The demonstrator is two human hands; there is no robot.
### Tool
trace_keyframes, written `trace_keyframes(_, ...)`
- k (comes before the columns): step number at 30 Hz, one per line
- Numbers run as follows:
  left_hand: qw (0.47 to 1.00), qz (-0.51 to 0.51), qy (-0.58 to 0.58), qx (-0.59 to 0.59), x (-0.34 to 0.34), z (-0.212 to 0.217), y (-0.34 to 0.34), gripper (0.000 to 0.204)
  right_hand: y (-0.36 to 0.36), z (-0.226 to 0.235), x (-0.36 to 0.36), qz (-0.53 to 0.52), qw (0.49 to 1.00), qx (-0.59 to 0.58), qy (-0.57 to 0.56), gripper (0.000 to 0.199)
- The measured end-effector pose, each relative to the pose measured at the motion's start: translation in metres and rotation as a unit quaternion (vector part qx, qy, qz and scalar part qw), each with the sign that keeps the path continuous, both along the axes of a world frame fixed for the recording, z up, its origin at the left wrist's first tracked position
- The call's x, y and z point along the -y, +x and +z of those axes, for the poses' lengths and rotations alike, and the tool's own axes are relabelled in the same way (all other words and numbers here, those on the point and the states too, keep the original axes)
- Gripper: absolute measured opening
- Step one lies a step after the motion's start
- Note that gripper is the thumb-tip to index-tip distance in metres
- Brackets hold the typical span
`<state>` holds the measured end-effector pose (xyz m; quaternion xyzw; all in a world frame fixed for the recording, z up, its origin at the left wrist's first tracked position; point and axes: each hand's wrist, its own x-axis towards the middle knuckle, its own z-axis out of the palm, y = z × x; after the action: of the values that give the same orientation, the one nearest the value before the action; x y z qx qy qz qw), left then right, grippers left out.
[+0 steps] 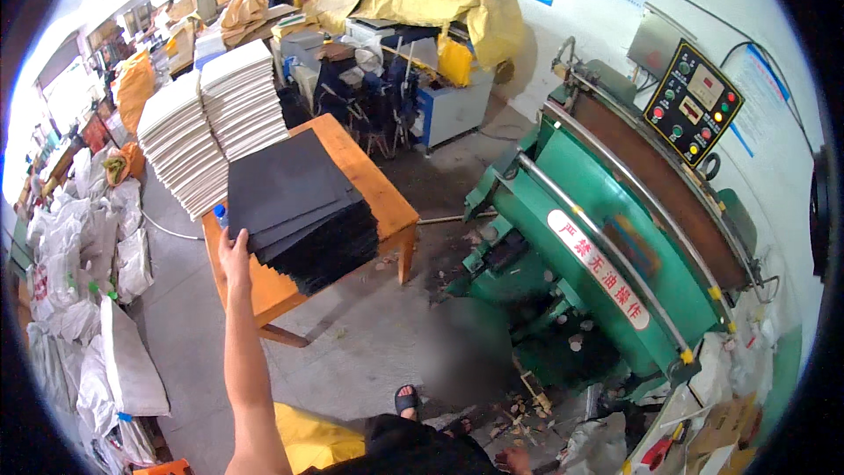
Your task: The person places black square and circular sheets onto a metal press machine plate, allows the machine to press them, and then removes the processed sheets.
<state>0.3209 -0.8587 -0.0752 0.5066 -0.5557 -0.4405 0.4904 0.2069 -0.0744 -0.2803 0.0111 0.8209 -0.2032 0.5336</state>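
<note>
The black sheets (290,180) lie in a thick stack on the near part of a wooden table (360,157), whose top is smooth and orange-brown. They are flat, matt rectangles, and their lower corners fan out in uneven steps down the side. The left hand (234,257) reaches to the stack's left edge, its fingers touching the side of the upper sheets (whether they pinch one, I cannot tell). The right hand (513,460) is low down at the bottom rim, well apart from the stack; it is too dark and cut off to tell how its fingers stand.

Just behind the black sheets rise two tall piles of pale sheets (242,88), their many thin edges making a ribbed, slightly ragged face. A blue cap (220,211) shows beside the stack's left edge.

To the right stands a green machine (571,202) of painted metal, with a bowed front, a shiny round bar (607,251) across it and a long brown slab above. Its black panel (694,104) carries round coloured buttons. Crumpled white sacks (75,255) heap along the left, and a creased yellow tarp (422,4) drapes over equipment at the back.
</note>
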Motion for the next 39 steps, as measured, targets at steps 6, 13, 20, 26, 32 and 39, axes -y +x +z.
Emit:
trace_keyframes(6, 0.974, -0.024, 0.051, -0.219, -0.09, 0.042, 0.031, 0.036, -0.002, -0.056, -0.043, -0.014, 1.0, -0.001, 0.006, 0.034)
trace_keyframes(13, 0.91, -0.152, 0.232, -0.307, -0.061, -0.028, 0.116, 0.032, 0.011, -0.221, -0.103, -0.137, 0.983, -0.021, -0.123, 0.032)
trace_keyframes(20, 0.983, -0.147, -0.063, -0.092, -0.2, 0.098, -0.012, 0.051, -0.027, -0.157, -0.05, -0.357, 0.87, 0.119, -0.318, 0.033)
trace_keyframes(26, 0.914, -0.379, 0.077, 0.12, -0.265, 0.07, -0.104, 0.061, -0.019, -0.116, -0.056, -0.421, 0.881, 0.018, -0.214, 0.034)
trace_keyframes(32, 0.801, -0.469, 0.236, -0.289, -0.282, 0.032, -0.116, 0.039, 0.034, -0.146, -0.074, 0.015, 0.976, -0.2, -0.083, 0.026)
trace_keyframes(39, 0.821, -0.418, 0.276, -0.275, -0.305, 0.035, -0.156, 0.037, 0.095, -0.225, -0.156, 0.115, 0.947, -0.293, -0.071, 0.029)
